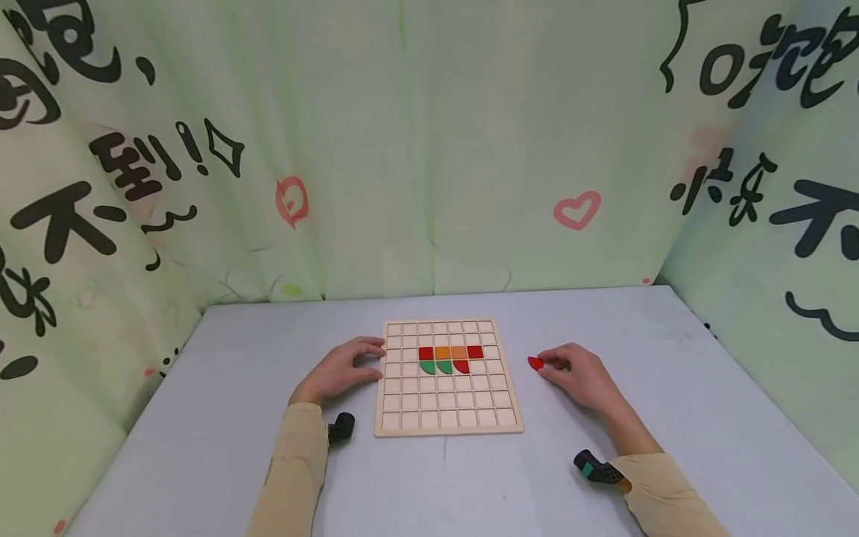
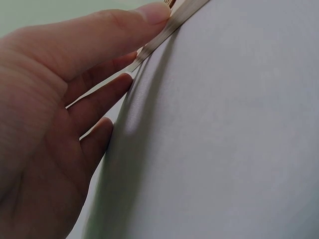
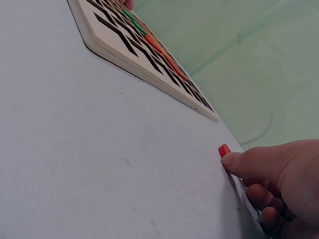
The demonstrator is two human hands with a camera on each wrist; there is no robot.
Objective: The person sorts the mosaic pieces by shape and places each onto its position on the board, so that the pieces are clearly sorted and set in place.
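Observation:
A square wooden grid board (image 1: 429, 422) lies on the white table, with a row of two red and two orange square tiles (image 1: 450, 352) in its cells. Directly below them sit two green quarter-round tiles (image 1: 444, 367) and one red quarter-round tile (image 1: 461, 366). My left hand (image 1: 342, 371) rests against the board's left edge, fingers extended; in the left wrist view its thumb (image 2: 152, 12) lies at the wooden rim. To the right of the board, my right hand (image 1: 576, 373) pinches a small red tile (image 1: 535, 363) with a curved edge, partly covered by the fingertips.
The white tabletop (image 1: 268, 462) surrounds the board on all sides. Pale green curtains (image 1: 429, 149) with dark writing and red hearts stand behind the table and along both sides. A black wrist camera (image 1: 341, 426) sits at the left cuff, another camera (image 1: 597, 468) at the right.

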